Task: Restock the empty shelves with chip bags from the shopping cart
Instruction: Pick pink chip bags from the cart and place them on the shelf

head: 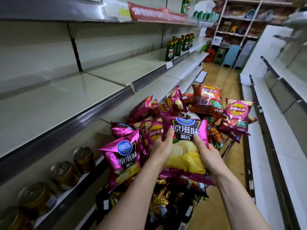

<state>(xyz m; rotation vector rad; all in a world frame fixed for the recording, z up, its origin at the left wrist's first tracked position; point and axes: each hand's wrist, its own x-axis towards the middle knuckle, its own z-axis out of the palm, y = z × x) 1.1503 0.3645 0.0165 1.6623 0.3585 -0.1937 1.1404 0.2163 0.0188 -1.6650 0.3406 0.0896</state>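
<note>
Both the left hand (162,146) and right hand (207,155) clutch one purple chip bag (186,128) over the shopping cart (230,147), heaped with other chip bags (206,98); its frame, mostly hidden, looks metal.

Lower chip bags (166,205) dark, unreadable; far shelving (240,22) blurred.

magenta chip bag (184,151) | held face-up over bag pile (206,103) | grey shelf (54,103) to its left
</note>
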